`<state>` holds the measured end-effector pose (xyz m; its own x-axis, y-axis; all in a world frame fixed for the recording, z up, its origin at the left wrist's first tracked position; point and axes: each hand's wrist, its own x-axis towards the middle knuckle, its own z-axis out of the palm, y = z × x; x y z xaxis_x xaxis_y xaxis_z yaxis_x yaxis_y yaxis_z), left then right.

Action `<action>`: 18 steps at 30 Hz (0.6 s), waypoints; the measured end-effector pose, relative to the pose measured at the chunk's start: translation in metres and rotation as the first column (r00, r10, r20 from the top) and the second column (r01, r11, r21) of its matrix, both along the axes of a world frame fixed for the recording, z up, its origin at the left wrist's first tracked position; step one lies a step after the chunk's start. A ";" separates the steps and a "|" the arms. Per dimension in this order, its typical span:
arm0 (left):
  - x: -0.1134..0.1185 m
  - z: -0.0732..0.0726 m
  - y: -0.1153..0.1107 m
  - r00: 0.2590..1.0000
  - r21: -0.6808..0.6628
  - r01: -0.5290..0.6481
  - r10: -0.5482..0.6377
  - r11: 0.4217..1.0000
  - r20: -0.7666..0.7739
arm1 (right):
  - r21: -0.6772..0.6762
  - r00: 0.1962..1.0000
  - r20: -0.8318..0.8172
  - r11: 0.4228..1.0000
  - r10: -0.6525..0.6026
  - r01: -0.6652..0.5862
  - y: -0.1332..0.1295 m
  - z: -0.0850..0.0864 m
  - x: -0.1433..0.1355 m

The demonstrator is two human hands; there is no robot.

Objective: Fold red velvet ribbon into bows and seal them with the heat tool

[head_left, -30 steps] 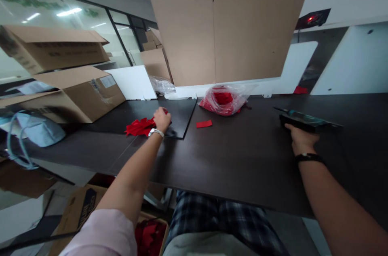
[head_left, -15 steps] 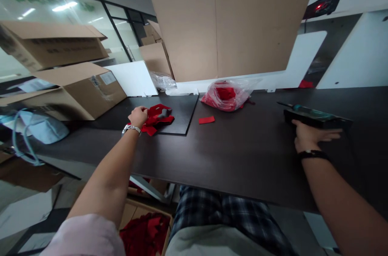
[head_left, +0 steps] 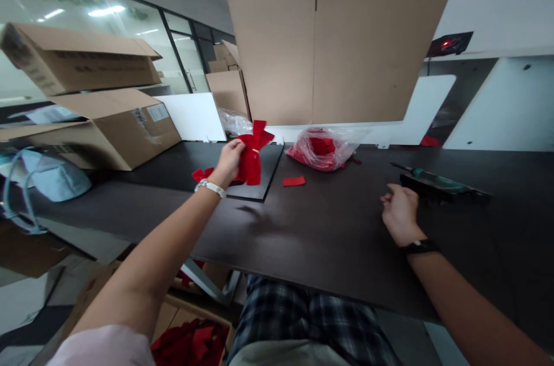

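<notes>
One soft, light red fabric bow (head_left: pixel 253 153) hangs pinched at its edge by the left hand (head_left: pixel 229 161), while the right hand's (head_left: pixel 400 213) loosely curled fingers (head_left: pixel 388 195) hold nothing.

A clear plastic bag (head_left: pixel 326 149) of red pieces lies at the back of the dark table (head_left: pixel 329 233); a small red strip (head_left: pixel 294 181) sits just before it; stacked cardboard boxes (head_left: pixel 93 94) stand left; a blue bag (head_left: pixel 41 178) rests beside them.
</notes>
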<state>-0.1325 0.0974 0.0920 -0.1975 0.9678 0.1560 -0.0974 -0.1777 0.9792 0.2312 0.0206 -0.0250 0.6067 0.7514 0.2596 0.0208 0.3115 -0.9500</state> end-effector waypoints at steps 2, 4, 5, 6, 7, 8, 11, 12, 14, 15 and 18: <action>0.040 -0.013 -0.013 0.985 0.017 0.164 -0.164 0.986 0.042 | 0.008 0.981 -0.007 0.981 0.196 -0.196 -0.003 0.005 -0.021; 0.081 -0.030 -0.028 0.957 0.111 0.286 -0.289 0.952 0.014 | -0.018 0.901 0.028 0.902 0.432 -0.432 -0.008 0.011 -0.041; 0.100 -0.039 -0.035 0.948 0.178 0.318 -0.317 0.931 -0.034 | -0.035 0.853 0.046 0.855 0.519 -0.518 -0.011 0.013 -0.049; 0.117 -0.048 -0.043 0.942 0.255 0.336 -0.326 0.907 -0.078 | -0.049 0.812 0.060 0.814 0.580 -0.578 -0.013 0.014 -0.056; 0.133 -0.056 -0.050 0.931 0.321 0.364 -0.346 0.874 -0.114 | -0.049 0.795 0.066 0.797 0.604 -0.602 -0.015 0.015 -0.060; 0.145 -0.063 -0.056 0.918 0.374 0.395 -0.371 0.839 -0.136 | -0.042 0.793 0.068 0.796 0.606 -0.604 -0.016 0.014 -0.062; 0.162 -0.078 -0.063 0.878 0.415 0.477 -0.443 0.775 -0.181 | -0.001 0.829 0.059 0.831 0.556 -0.557 -0.015 0.011 -0.059; 0.161 -0.081 -0.061 0.877 0.406 0.479 -0.439 0.778 -0.195 | 0.013 0.841 0.052 0.842 0.538 -0.539 -0.014 0.010 -0.056; 0.149 -0.086 -0.049 0.900 0.386 0.429 -0.348 0.817 -0.264 | 0.037 0.852 0.035 0.851 0.522 -0.523 -0.015 0.013 -0.049; 0.140 -0.089 -0.040 0.904 0.376 0.385 -0.263 0.843 -0.337 | 0.047 0.847 0.020 0.846 0.531 -0.531 -0.016 0.015 -0.046; 0.111 -0.099 -0.014 0.731 0.282 0.281 -0.014 0.917 -0.682 | 0.009 0.788 -0.041 0.789 0.614 -0.614 -0.023 0.026 -0.039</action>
